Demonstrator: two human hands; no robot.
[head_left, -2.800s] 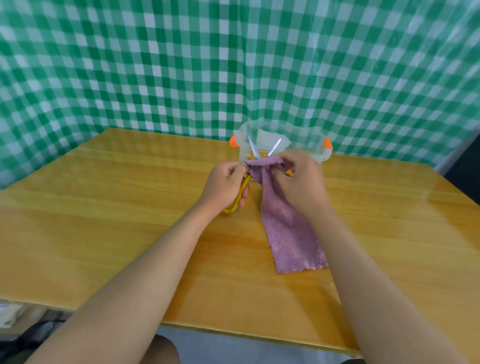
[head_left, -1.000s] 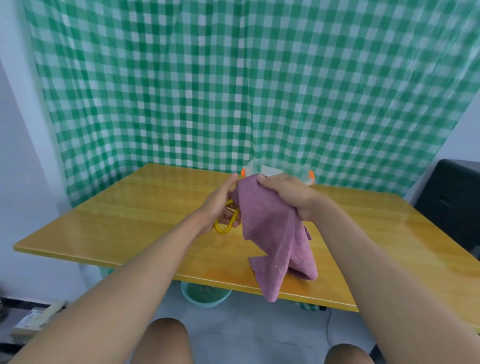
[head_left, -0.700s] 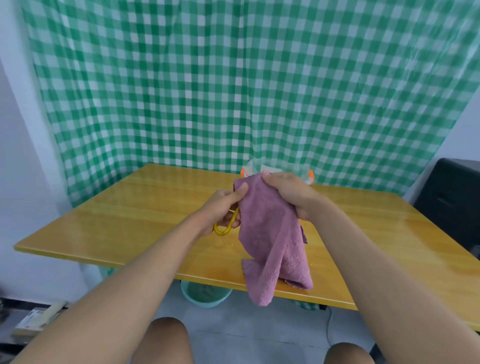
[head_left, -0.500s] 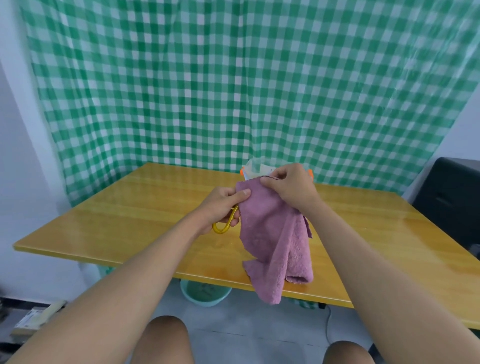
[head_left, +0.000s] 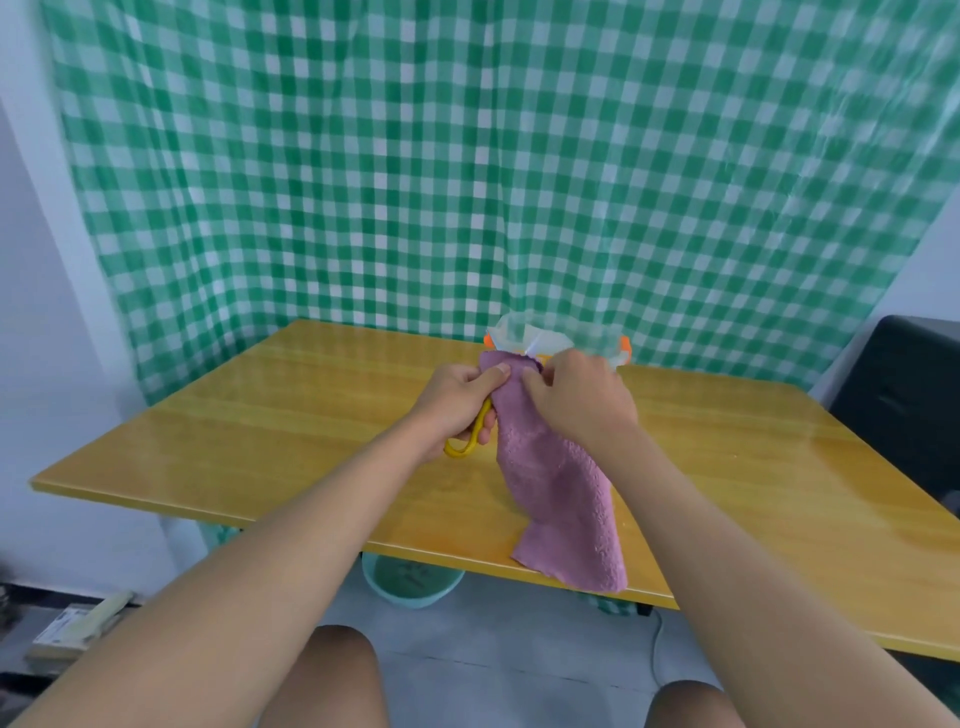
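The purple cloth hung long axis downward, its lower end past the bench's near edge, with open bench either side. The left hand kept its grip curled round the yellow scissors and pinched the cloth's top. The right hand pinched it too.

Clear tub, seemingly, on table.

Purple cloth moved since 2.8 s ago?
Yes: lifted, toward the person. The purple cloth lay flat on the table, short of its near edge; now the left hand and right hand pinch its top and its lower end overlaps that edge.
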